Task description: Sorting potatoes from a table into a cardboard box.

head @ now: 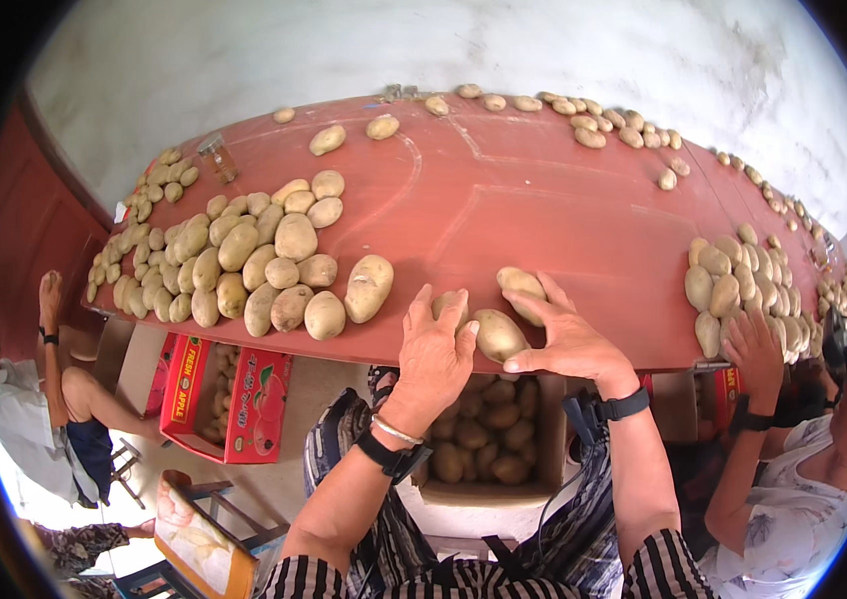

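Observation:
My left hand (pixel 435 359) is at the near edge of the red table (pixel 543 224), its fingers curled over a potato (pixel 450 305) that they partly hide. Its thumb tip touches or nearly touches a second potato (pixel 501 335), which lies between my two hands. My right hand (pixel 581 333) is spread, with fingers against a third potato (pixel 519 281) and the thumb by the lower end of the middle one. Left of my hands sits a larger potato (pixel 369 288) with a scarred skin, beside a big heap of potatoes (pixel 236 247).
Below the table edge, between my knees, stands a cardboard box (pixel 483 490) of potatoes. A red apple carton (pixel 255 404) holds more. People sit at left (pixel 26 419) and right (pixel 790 479). A glass jar (pixel 218 157) stands near the wall; another potato heap (pixel 745 288) lies right.

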Motion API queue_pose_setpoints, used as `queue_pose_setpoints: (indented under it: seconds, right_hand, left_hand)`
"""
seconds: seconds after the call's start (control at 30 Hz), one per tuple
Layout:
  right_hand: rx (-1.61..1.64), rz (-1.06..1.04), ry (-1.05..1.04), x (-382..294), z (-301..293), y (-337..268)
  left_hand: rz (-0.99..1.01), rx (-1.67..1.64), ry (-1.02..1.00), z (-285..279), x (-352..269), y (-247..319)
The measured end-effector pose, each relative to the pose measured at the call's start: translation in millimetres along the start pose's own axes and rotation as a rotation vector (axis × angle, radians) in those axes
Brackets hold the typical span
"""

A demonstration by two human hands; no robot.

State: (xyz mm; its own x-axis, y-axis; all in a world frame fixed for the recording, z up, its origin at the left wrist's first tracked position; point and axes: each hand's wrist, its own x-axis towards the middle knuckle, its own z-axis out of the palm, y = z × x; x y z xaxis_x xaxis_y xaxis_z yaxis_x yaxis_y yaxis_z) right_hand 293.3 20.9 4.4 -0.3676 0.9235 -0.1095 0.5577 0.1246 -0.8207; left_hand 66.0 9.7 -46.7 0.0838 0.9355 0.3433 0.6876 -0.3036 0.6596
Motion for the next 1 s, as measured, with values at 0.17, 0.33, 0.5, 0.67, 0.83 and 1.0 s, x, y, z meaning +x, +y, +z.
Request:
queue_pose_setpoints:
  seconds: [0.17,0.33,0.5,0.67,0.83,1.0]
  right_hand:
    - [-0.306,0.055,0.076,-8.5,7.6,-7.3]
    - [-0.186,0.025,0.120,-15.4,3.6,7.6]
    - [-0.186,-0.011,0.281,-23.6,-2.8,16.5]
    - [-0.171,0.146,0.233,-34.2,-12.9,10.0]
    - [0.131,0.214,0.087,-46.5,-23.2,11.3]
    - [0.415,0.271,-0.124,-69.7,-37.8,20.9]
  left_hand:
    - [0.122,0.034,-0.124,-6.1,-14.1,11.4]
    - [0.093,0.068,-0.059,2.1,-12.7,13.8]
    - [0.211,0.180,0.042,6.5,0.3,15.7]
    - [0.357,0.214,-0.136,8.2,6.7,20.5]
    - [0.300,0.190,-0.126,7.4,10.6,23.6]
    - [0.260,0.135,-0.099,10.4,14.0,24.9]
